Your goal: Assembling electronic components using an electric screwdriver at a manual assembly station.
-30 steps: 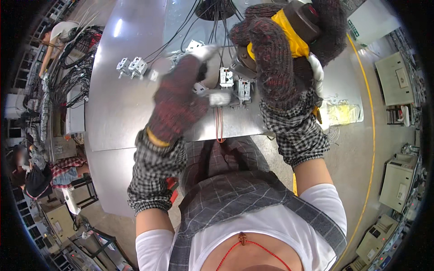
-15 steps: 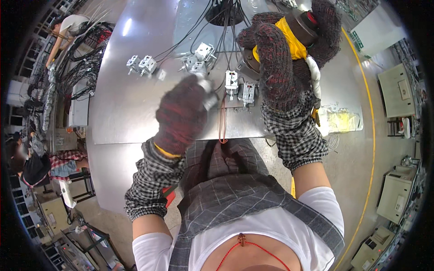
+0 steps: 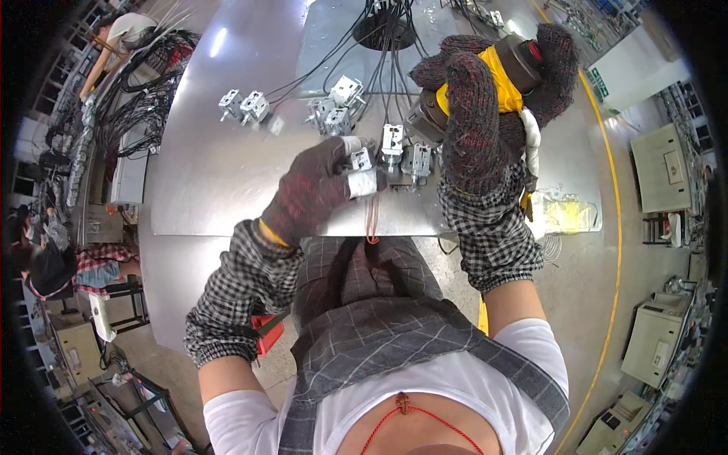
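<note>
My left hand [image 3: 315,182], in a dark knitted glove with white-wrapped fingertips, is closed around a small silvery metal block [image 3: 360,159] above the near part of the metal table. Its fingers partly hide the block. My right hand [image 3: 481,129], gloved the same way, grips a black power tool [image 3: 519,67] with a yellow band, its body slanting toward the table's middle. Close to the tool's lower end sit two more metal blocks, one upright [image 3: 392,142] and one beside it [image 3: 417,161]. A further cluster of blocks [image 3: 337,120] lies just beyond my left hand.
Dark cables run from the blocks to a round hole [image 3: 385,32] in the table [image 3: 205,182]. Two blocks [image 3: 255,108] lie farther left. Orange cords [image 3: 371,216] hang at the front edge. Another person [image 3: 125,34] works at the far left beside bundled cables.
My left hand has shifted slightly right, its fingers now around a metal block near the upright one. My right hand still holds the power tool in nearly the same place.
</note>
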`<state>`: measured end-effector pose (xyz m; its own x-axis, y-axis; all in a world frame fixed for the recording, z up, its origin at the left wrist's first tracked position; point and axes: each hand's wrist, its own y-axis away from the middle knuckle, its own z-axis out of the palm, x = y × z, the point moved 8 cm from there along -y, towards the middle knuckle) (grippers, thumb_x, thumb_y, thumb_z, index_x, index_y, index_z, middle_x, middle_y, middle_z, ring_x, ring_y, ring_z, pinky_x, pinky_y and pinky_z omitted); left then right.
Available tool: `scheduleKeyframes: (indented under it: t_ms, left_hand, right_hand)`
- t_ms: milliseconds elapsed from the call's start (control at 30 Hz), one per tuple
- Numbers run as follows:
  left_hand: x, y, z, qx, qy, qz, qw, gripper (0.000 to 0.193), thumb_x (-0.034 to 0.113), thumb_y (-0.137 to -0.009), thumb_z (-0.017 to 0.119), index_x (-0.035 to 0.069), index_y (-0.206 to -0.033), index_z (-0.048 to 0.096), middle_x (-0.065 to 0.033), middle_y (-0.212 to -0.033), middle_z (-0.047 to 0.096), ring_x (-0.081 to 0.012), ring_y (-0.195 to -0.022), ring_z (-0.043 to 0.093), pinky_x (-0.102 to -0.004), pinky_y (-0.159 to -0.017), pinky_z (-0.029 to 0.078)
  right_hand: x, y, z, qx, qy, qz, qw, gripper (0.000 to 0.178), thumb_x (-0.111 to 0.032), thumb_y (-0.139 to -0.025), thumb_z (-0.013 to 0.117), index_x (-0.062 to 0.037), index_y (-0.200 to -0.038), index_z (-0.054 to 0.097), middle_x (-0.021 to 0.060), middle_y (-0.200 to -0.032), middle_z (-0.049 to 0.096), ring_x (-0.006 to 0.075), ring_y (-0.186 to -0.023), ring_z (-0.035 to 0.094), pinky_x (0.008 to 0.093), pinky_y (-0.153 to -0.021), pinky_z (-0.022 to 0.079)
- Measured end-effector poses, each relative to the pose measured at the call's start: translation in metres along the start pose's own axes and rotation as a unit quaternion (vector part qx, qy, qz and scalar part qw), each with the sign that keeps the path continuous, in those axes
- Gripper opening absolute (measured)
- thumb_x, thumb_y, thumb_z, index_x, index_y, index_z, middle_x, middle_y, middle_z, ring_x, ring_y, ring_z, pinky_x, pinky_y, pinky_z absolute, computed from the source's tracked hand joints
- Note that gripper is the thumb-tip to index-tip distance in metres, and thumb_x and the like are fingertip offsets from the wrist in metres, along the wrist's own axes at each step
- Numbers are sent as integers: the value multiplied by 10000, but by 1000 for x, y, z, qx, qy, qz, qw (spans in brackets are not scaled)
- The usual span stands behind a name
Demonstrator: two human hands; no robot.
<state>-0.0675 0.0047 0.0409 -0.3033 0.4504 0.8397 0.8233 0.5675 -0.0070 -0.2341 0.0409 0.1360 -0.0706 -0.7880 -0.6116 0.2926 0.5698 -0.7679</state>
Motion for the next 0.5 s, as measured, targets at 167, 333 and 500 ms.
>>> scheduleKeyframes:
  t_ms: [167, 333, 500]
  left_hand:
    - [38, 6, -17, 182, -24, 90, 979, 517, 199, -773, 790, -14, -1209, 610, -153, -1192, 654, -226, -929, 696, -343, -794, 578]
    - [59, -19, 4, 203, -227, 257, 917, 488, 119, -803, 734, 89, -1275, 610, -150, -1202, 661, -233, -911, 704, -333, -758, 598]
    - [29, -17, -10, 123, -135, 143, 973, 610, 112, -767, 770, 66, -1332, 546, -167, -1204, 651, -279, -1071, 671, -366, -889, 553]
  right_hand:
    - [-4, -21, -25, 109, -39, -15, 993, 492, -228, -951, 607, -70, -1339, 350, 149, -895, 670, 253, -630, 687, 352, -529, 588]
    - [10, -32, -54, 221, -151, 89, 959, 453, -281, -981, 583, -113, -1371, 426, 79, -861, 646, 164, -634, 638, 295, -527, 556]
    - [69, -28, -39, 225, -242, 177, 927, 428, -187, -937, 643, -176, -1299, 415, 94, -848, 604, 198, -575, 622, 336, -490, 558]
